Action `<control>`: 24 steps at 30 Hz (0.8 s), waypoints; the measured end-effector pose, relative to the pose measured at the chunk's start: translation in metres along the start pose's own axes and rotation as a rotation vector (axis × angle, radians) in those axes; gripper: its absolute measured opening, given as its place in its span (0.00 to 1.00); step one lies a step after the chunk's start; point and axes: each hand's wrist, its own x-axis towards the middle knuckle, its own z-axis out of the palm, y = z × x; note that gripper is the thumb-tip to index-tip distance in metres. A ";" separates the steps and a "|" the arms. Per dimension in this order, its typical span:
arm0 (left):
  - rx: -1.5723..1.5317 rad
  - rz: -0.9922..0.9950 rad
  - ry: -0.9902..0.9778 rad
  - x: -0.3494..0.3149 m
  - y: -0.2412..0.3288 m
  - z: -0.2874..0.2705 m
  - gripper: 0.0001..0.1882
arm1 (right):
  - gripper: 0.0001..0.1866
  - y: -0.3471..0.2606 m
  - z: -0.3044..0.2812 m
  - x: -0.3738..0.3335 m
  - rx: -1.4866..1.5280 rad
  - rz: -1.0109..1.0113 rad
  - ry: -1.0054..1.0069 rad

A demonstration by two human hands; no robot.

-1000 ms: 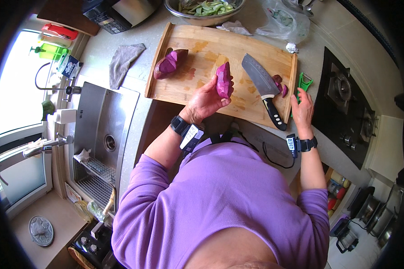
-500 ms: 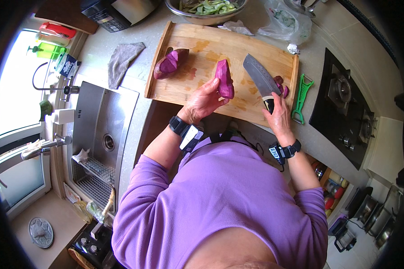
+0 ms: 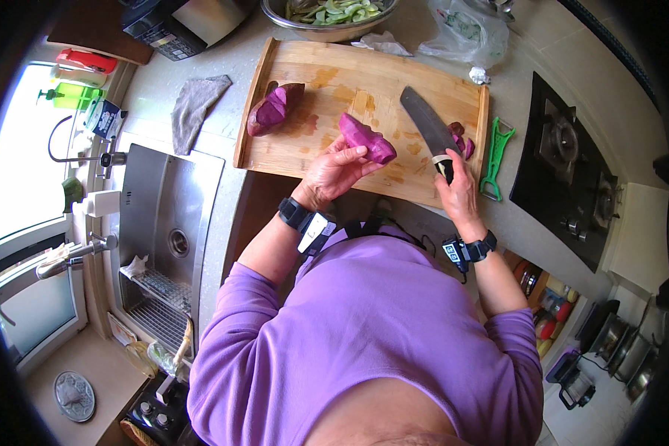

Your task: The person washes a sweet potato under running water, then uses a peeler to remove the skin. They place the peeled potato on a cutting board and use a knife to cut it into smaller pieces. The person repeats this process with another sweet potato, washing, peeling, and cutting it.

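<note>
Between the fingers and thumb of my left hand (image 3: pixel 336 172) is a peeled piece of purple sweet potato (image 3: pixel 366 138), lifted over the front of the wooden cutting board (image 3: pixel 327 63). My right hand (image 3: pixel 459 189) is closed round the dark handle of a kitchen knife (image 3: pixel 427 123), its broad blade pointing away over the board. A larger purple sweet potato chunk (image 3: pixel 274 109), partly in its skin, lies at the board's left. Small purple offcuts (image 3: pixel 462 140) sit beside the blade on the right.
Right of the board lies a green peeler (image 3: pixel 496 160), then a black gas hob (image 3: pixel 565 171). A metal bowl of green slices (image 3: pixel 333 31) and a plastic bag (image 3: pixel 464 37) stand behind. Leftward are a grey cloth (image 3: pixel 195 111) and a steel sink (image 3: pixel 150 201).
My left hand has turned the sweet potato piece from near upright to a slant, its far end swinging left. The knife stays in my right hand, almost unmoved.
</note>
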 end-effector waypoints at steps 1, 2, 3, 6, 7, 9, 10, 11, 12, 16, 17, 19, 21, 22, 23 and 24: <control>0.014 0.023 0.026 0.000 -0.001 0.000 0.25 | 0.27 -0.003 -0.003 -0.001 0.060 0.042 -0.009; 0.038 0.074 0.038 0.000 -0.003 0.000 0.25 | 0.26 -0.007 -0.009 -0.001 0.114 0.101 -0.022; 0.060 0.130 0.053 0.000 -0.006 0.001 0.25 | 0.25 -0.012 -0.015 -0.002 0.169 0.160 -0.034; 0.063 0.230 0.124 0.005 -0.013 0.003 0.25 | 0.23 -0.031 -0.034 -0.005 0.336 0.190 -0.056; 0.054 0.252 0.150 0.007 -0.016 0.003 0.25 | 0.22 -0.039 -0.040 -0.008 0.402 0.198 -0.078; 0.044 0.261 0.177 0.013 -0.019 0.005 0.25 | 0.21 -0.055 -0.046 -0.015 0.501 0.130 -0.102; 0.039 0.264 0.190 0.015 -0.021 0.006 0.25 | 0.21 -0.061 -0.048 -0.017 0.538 0.179 -0.147; 0.041 0.262 0.187 0.018 -0.022 0.007 0.25 | 0.20 -0.066 -0.051 -0.019 0.603 0.212 -0.206; 0.042 0.259 0.186 0.019 -0.023 0.008 0.25 | 0.19 -0.070 -0.053 -0.020 0.785 0.370 -0.288; 0.065 0.245 0.152 0.023 -0.028 0.012 0.24 | 0.15 -0.074 -0.059 -0.015 1.158 0.572 -0.329; 0.077 0.232 0.157 0.024 -0.029 0.014 0.24 | 0.15 -0.074 -0.060 -0.014 1.178 0.581 -0.333; 0.090 0.225 0.133 0.028 -0.031 0.016 0.24 | 0.15 -0.073 -0.062 -0.013 1.219 0.597 -0.345; 0.125 0.228 0.139 0.032 -0.035 0.018 0.24 | 0.15 -0.072 -0.062 -0.014 1.215 0.587 -0.361; 0.136 0.229 0.135 0.034 -0.037 0.019 0.24 | 0.14 -0.071 -0.062 -0.014 1.212 0.592 -0.366; 0.147 0.228 0.129 0.035 -0.039 0.020 0.24 | 0.14 -0.069 -0.062 -0.015 1.210 0.588 -0.367; 0.153 0.223 0.124 0.037 -0.041 0.020 0.24 | 0.14 -0.067 -0.063 -0.016 1.197 0.598 -0.349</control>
